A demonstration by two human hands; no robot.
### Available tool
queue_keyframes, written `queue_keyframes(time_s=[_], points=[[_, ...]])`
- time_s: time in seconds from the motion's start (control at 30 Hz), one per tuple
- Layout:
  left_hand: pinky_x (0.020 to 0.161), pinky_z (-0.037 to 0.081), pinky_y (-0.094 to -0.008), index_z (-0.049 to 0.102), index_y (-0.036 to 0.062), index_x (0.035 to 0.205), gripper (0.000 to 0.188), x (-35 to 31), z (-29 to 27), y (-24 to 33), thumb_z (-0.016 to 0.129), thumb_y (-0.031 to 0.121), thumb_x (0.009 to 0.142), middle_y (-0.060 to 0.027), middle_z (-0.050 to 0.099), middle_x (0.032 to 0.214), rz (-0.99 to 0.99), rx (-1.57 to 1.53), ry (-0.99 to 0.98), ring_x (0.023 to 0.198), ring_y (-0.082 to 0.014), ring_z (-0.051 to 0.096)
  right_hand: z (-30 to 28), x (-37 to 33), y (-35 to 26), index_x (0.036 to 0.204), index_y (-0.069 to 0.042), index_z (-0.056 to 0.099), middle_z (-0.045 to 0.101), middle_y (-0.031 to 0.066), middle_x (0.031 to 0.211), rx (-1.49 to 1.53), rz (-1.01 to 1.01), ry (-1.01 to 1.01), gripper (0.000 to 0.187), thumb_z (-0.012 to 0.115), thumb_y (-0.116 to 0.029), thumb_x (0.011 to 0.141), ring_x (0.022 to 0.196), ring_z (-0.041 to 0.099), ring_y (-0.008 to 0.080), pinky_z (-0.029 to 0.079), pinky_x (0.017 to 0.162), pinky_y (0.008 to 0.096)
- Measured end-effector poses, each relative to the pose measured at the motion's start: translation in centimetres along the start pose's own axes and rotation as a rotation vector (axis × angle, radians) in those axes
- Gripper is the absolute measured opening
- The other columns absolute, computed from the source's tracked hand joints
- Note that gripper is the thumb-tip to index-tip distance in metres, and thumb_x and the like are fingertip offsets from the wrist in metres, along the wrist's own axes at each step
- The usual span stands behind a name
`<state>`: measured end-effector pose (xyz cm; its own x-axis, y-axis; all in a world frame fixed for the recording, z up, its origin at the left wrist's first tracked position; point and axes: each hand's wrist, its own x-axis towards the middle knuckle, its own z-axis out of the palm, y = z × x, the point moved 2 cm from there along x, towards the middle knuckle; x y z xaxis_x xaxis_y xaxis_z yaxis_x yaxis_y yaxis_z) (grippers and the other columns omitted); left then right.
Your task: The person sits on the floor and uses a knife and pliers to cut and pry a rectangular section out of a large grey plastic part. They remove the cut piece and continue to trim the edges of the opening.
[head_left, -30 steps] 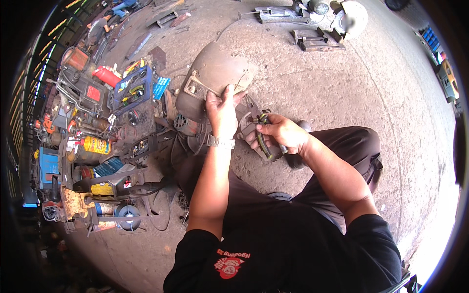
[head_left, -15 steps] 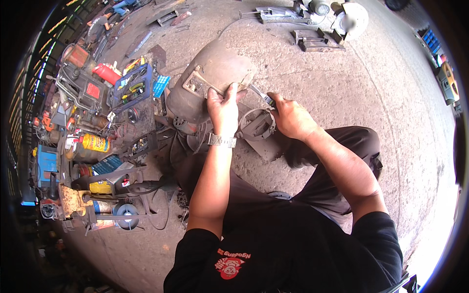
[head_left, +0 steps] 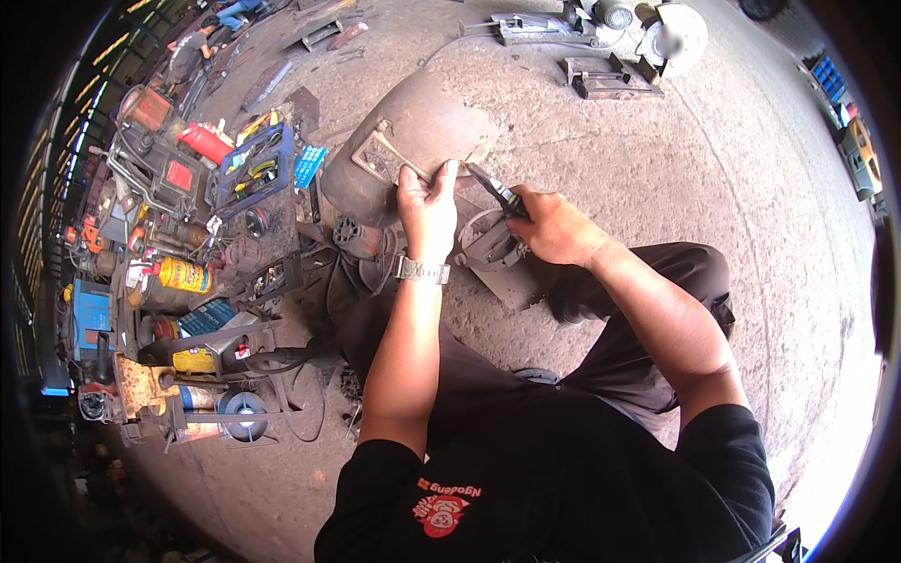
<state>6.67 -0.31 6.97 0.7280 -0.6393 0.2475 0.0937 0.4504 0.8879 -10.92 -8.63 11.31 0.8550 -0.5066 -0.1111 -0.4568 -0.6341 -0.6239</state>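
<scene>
While the left hand (head_left: 430, 206) grips the near edge of a large, brown, domed shell with a rectangular framed opening (head_left: 432, 108), thumb on its outer face, the right hand's (head_left: 560, 228) fingers wrap around dark pliers with green-marked handles (head_left: 495, 190). The shell sits in front of the person; the tip of the pliers is at the shell's near right edge, just beside the left thumb. What that tip bites on, if anything, is too small to tell.

The pliers could slip and nip the left thumb, because the two are so close. The shell could also twist under a hard pull, since just one hand steadies it, at one edge. Too strong a squeeze might crack its rim, should the material prove brittle.

Counted: two working hands, one shell, one pair of pliers in hand and one dark round band (head_left: 496, 242) below the shell. Left of the shell are one open blue tool tray (head_left: 221, 195), one red cylindrical container (head_left: 204, 143) and one yellow can (head_left: 185, 275); beyond it, to the right, is one large white disc (head_left: 672, 42).
</scene>
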Motion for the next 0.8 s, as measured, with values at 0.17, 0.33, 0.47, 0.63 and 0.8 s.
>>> queue_keyframes(time_s=[0.17, 0.33, 0.47, 0.63, 0.8], points=[[0.078, 0.062, -0.0339, 0.051, -0.0007, 0.123, 0.022, -0.2, -0.3, -0.4, 0.057, 0.000, 0.101, -0.0142, 0.067, 0.117, -0.011, 0.013, -0.016, 0.092, -0.0204, 0.071, 0.2, -0.1, 0.0, 0.124, 0.003, 0.055, 0.069, 0.0265, 0.099, 0.058, -0.011, -0.024, 0.035, 0.062, -0.021, 0.099, 0.090, 0.071, 0.0406, 0.057, 0.080, 0.0454], [0.079, 0.061, -0.0341, 0.054, 0.0022, 0.128, 0.024, -0.6, 0.1, -1.9, 0.057, 0.007, 0.104, -0.0117, 0.070, 0.113, -0.091, -0.151, -0.052, 0.093, -0.0203, 0.071, 4.4, -1.8, 0.4, 0.132, 0.003, 0.056, 0.063, 0.0075, 0.084, 1.822, 0.100, -0.589, 0.044, 0.058, -0.032, 0.105, 0.071, 0.063, 0.0205, 0.057, 0.062, 0.0365], [0.075, 0.061, -0.0313, 0.056, 0.0030, 0.123, 0.020, -0.7, -1.0, -3.3, 0.059, 0.010, 0.104, -0.0118, 0.071, 0.109, -0.215, -0.185, -0.064, 0.091, -0.0205, 0.073, 7.9, -0.7, 0.4, 0.137, 0.003, 0.052, 0.067, 0.0102, 0.096, 2.168, 0.028, -0.680, 0.050, 0.056, -0.036, 0.105, 0.081, 0.068, 0.0241, 0.057, 0.069, 0.0359], [0.079, 0.062, -0.0408, 0.056, 0.0035, 0.119, 0.019, -1.0, -0.4, -3.3, 0.062, 0.007, 0.101, -0.0131, 0.069, 0.110, -0.245, -0.176, 0.119, 0.086, -0.0279, 0.074, 5.8, -0.6, 1.9, 0.131, 0.002, 0.055, 0.073, 0.0199, 0.110, 1.154, 0.318, -0.249, 0.037, 0.056, -0.023, 0.104, 0.099, 0.072, 0.0316, 0.057, 0.088, 0.0406], [0.084, 0.063, -0.0429, 0.051, 0.0004, 0.109, 0.019, -0.8, -0.2, -2.0, 0.066, 0.004, 0.098, -0.0147, 0.067, 0.108, -0.298, -0.150, 0.155, 0.089, -0.0299, 0.073, 4.0, -0.6, 2.6, 0.140, 0.003, 0.046, 0.071, 0.0265, 0.111, -0.029, 0.163, 0.038, 0.048, 0.059, -0.018, 0.099, 0.103, 0.069, 0.0437, 0.056, 0.087, 0.0445]])
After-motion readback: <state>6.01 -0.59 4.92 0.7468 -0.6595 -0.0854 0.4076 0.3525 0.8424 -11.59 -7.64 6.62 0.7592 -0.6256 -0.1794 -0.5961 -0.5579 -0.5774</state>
